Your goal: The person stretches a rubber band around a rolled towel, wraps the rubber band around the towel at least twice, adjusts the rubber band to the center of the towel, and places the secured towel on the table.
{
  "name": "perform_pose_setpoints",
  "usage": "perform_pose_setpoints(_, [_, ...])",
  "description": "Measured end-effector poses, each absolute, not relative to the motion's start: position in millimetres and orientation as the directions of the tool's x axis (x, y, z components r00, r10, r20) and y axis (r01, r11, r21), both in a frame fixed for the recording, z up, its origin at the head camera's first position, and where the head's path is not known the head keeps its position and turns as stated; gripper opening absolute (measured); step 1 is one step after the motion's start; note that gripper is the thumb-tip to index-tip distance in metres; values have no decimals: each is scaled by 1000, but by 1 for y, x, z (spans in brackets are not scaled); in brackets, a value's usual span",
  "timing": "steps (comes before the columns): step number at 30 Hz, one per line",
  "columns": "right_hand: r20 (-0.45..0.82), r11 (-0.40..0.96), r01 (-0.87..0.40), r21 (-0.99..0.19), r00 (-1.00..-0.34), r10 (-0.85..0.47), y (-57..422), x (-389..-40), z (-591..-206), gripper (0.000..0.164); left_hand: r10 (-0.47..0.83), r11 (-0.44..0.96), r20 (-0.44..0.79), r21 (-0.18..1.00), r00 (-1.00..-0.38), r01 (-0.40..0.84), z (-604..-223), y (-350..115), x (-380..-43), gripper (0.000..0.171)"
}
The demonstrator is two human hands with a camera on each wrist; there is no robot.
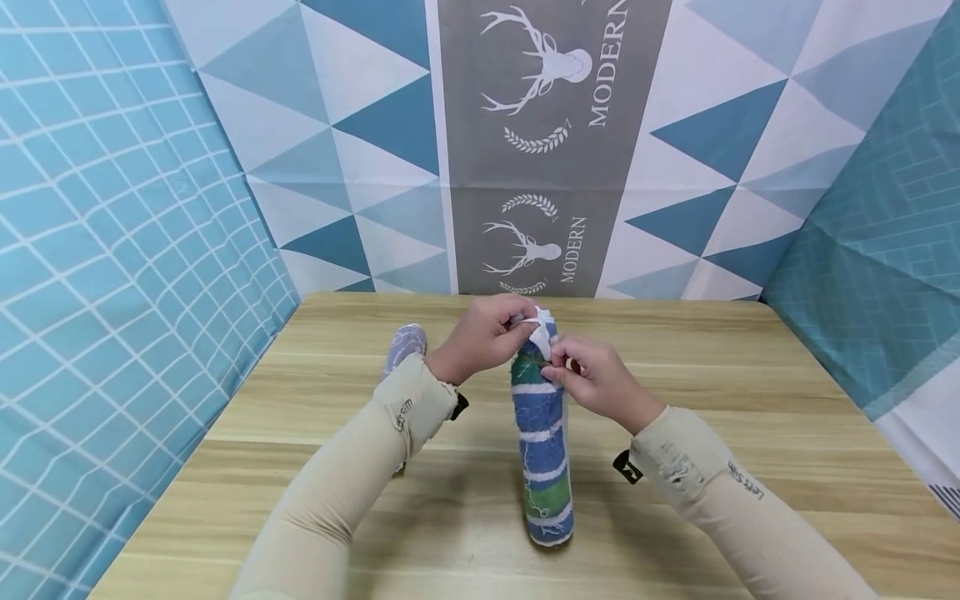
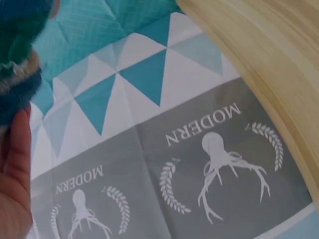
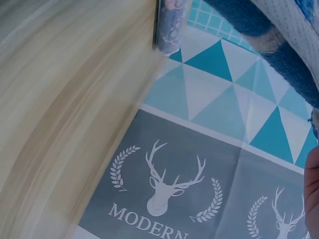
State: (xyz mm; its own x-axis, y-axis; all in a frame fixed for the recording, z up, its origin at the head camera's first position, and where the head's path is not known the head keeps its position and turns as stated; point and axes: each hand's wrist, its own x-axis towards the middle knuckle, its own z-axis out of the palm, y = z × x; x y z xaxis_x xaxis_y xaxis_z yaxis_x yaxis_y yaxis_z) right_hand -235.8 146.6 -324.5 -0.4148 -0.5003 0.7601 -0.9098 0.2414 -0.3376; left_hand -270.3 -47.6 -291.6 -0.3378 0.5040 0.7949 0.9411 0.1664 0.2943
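A long roll of fuzzy striped cloth, blue and green with white bands and loose threads, stretches away from me over the table. My left hand pinches a white strip at its far end between thumb and fingers. Just below and to the right, my right hand pinches the roll's edge beside the green band. The left wrist view catches only part of my left hand by the cloth. In the right wrist view, a fold with white mesh backing hangs over the upper right.
A second, lavender patterned roll stands on the wooden table to the left, partly behind my left forearm. Behind the table hangs a grey, white and blue printed backdrop, with a blue gridded sheet at left.
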Motion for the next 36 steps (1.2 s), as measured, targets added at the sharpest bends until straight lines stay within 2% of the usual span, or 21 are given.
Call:
perform_pose_setpoints(3, [762,243,-912,-332,-411,-501,147,-237,-325,33,510,204,764,339,-395,919,-290,-47,-268,8])
perform_pose_setpoints(6, [752,228,-907,-355,-422,-506,148,-237,-327,32,575,187,653,482,-493,856,-287,-49,-266,6])
perform_pose_setpoints(8, [748,213,-904,-370,-426,-509,149,-236,-328,31,632,185,543,587,-553,788,-284,-51,-266,23])
perform_pose_setpoints(11, [748,191,-900,-393,-433,-503,149,-235,-329,31,687,205,425,664,-589,719,-282,-53,-266,40])
perform_pose_setpoints(13, [763,199,-909,-367,-416,-494,148,-235,-330,24,695,243,399,653,-598,718,-281,-53,-267,34])
perform_pose_setpoints(15, [792,231,-929,-288,-367,-489,148,-235,-330,12,680,265,410,636,-608,725,-280,-53,-268,20])
perform_pose_setpoints(16, [809,252,-939,-232,-331,-487,147,-235,-330,10,665,281,416,629,-620,725,-280,-53,-267,16])
perform_pose_setpoints(19, [844,330,-944,-23,-195,-499,145,-236,-329,32,620,317,425,634,-659,706,-279,-51,-265,10])
perform_pose_setpoints(22, [840,401,-906,137,-109,-532,143,-235,-326,39,565,327,419,678,-711,659,-278,-49,-262,9])
perform_pose_setpoints(26, [828,459,-865,205,-97,-553,141,-230,-323,38,498,337,394,733,-773,591,-275,-46,-257,10])
perform_pose_setpoints(30, [822,477,-849,226,-97,-562,140,-225,-320,32,503,381,380,709,-776,594,-277,-42,-255,11])
perform_pose_setpoints(36, [761,514,-758,401,-36,-648,137,-223,-318,25,464,404,288,773,-838,490,-286,-43,-256,10])
